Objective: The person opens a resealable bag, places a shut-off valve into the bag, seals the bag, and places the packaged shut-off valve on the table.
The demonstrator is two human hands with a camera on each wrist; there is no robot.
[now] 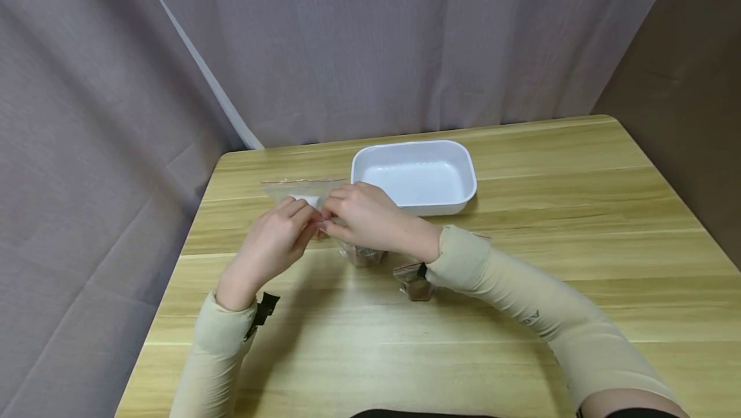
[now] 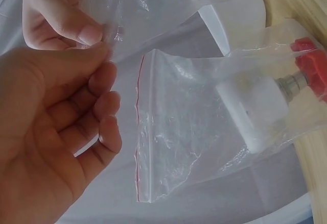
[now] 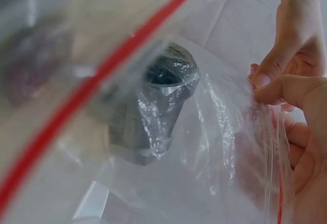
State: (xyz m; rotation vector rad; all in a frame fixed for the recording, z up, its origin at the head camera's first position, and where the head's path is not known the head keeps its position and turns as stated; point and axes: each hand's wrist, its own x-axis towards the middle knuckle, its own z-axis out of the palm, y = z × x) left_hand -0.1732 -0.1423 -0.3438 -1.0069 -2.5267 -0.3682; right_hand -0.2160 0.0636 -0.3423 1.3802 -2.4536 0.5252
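My left hand (image 1: 276, 235) and right hand (image 1: 370, 217) meet over the table. Their thumbs and fingertips pinch the red-lined zip edge of a clear zip bag (image 3: 219, 147). Inside that bag is a grey metal fitting (image 3: 150, 114) with a hollow, dark end. Just beyond the left hand, a second zip bag (image 2: 173, 127) holds a white block (image 2: 253, 112) with a threaded metal stem and a red knob (image 2: 312, 66). A smaller zip bag (image 1: 415, 283) with something brownish in it lies below the right wrist.
Behind the hands stands a white rectangular tray (image 1: 413, 206) on the wooden table (image 1: 579, 263). Grey curtains (image 1: 359, 45) hang along the table's far and left sides. A blurred red-striped bag (image 3: 92, 89) crosses the right wrist view close to the camera.
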